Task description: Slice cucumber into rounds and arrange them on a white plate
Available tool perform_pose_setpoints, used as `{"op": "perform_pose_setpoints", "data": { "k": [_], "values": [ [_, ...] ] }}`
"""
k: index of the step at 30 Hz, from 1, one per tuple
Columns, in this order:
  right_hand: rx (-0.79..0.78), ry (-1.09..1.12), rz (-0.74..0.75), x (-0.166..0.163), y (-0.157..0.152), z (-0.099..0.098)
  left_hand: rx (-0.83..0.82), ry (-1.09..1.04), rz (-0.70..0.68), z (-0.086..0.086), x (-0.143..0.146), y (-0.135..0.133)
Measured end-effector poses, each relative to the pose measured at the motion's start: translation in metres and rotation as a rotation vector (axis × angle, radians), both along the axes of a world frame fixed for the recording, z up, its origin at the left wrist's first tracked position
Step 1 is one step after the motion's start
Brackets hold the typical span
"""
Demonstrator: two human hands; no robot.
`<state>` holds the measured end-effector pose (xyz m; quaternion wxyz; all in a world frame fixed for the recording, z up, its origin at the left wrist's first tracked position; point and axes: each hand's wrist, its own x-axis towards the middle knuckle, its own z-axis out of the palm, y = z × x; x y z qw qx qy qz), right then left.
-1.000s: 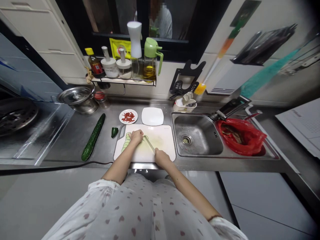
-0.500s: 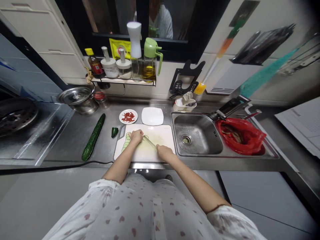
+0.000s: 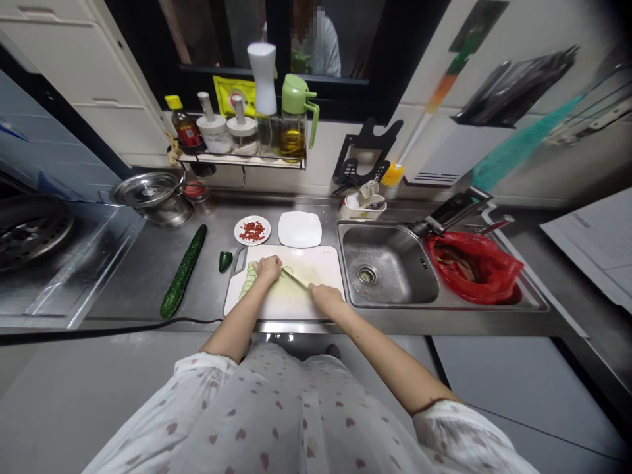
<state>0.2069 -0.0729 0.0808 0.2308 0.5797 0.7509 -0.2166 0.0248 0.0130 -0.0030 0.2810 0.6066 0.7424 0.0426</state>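
Note:
A white cutting board [image 3: 316, 263] lies on the steel counter in front of me. My left hand [image 3: 269, 268] is curled over a row of pale green cucumber slices [image 3: 248, 282] on the board's left part, pressing them down. My right hand [image 3: 324, 296] is closed round the handle of a knife [image 3: 295, 279], whose blade runs up-left to the slices beside my left fingers. A whole dark green cucumber [image 3: 184, 270] lies left of the board, and a small green cucumber end [image 3: 225, 261] sits by the board's handle.
Behind the board are a small plate of chopped red chilli [image 3: 252, 230] and an empty white plate [image 3: 299, 229]. A steel sink [image 3: 388, 266] is to the right, with a red plastic bag [image 3: 474, 266] beyond it. A steel pot [image 3: 151, 195] and a condiment shelf [image 3: 241, 158] stand at the back left.
My right hand with the knife handle has moved up and right along the board, so the blade lies flatter towards the slices. My left hand has stayed on the cucumber slices.

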Motion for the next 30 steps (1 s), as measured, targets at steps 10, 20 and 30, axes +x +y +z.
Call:
{"op": "perform_pose_setpoints", "data": {
  "k": [10,20,30],
  "values": [
    [0.042,0.0,0.008,0.005,-0.002,-0.012,-0.002,-0.005,0.004,-0.004,-0.001,0.001],
    [0.01,0.016,-0.006,0.006,-0.008,-0.006,-0.011,-0.012,-0.001,-0.003,-0.001,0.002],
    [-0.011,0.024,-0.048,0.025,-0.031,-0.009,0.006,0.034,-0.029,-0.002,0.003,-0.002]
  ]
}}
